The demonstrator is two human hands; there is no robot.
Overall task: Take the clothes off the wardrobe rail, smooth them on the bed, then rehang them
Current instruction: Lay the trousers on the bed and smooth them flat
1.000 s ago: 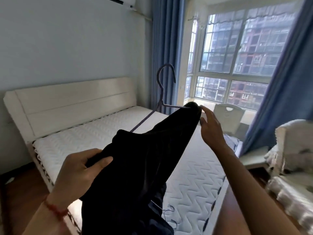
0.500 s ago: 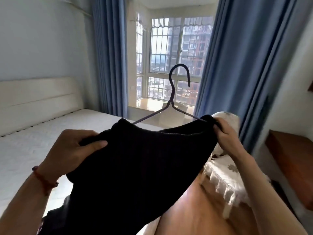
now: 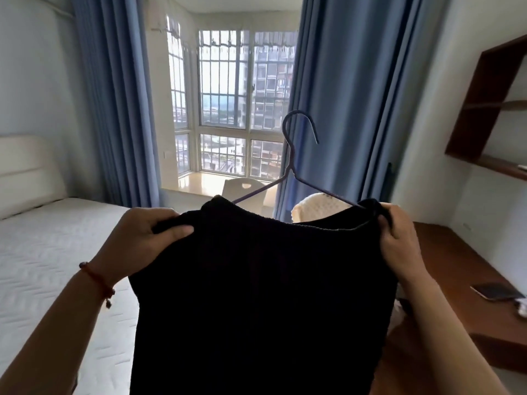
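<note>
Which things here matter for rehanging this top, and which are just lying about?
For the job: black garment, wire hanger, left hand, right hand, bed.
Lying about: phone, desk, white chair, wall shelf.

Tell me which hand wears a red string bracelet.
The left hand: a red bracelet circles its wrist. The right hand has a bare wrist. Both grip the top of the black garment on the hanger.

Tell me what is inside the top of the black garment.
A wire hanger sits inside the black garment: its hook and both sloping arms show above the neckline. The hanger's ends and any lower bar are covered by fabric. The left hand and right hand grip the shoulders.
</note>
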